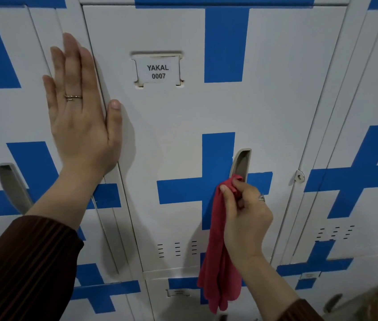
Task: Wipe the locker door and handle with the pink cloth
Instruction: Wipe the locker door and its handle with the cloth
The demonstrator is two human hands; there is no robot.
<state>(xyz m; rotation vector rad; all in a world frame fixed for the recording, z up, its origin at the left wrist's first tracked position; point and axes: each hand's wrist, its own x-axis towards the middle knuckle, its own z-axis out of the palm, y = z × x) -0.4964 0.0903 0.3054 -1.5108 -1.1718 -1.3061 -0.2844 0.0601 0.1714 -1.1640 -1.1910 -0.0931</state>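
Right hand (244,218) fingers (234,188) pinched shut on pink cloth (218,256), bunched top pressed into lower end of handle (241,163) recess just above fingertips; rest hangs slack below hand. Likely pinched small to reach inside recess. Left hand (79,107) flat, fingers spread, empty, on neighbouring door edge beside locker door (165,126), probably bracing.

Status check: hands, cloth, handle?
Left hand flat on locker edge. Right hand pinching pink cloth at handle bottom. Nothing blocking.

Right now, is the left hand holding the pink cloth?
No, the left hand lies flat and open on the lockers, while the right hand grips the pink cloth at the handle.
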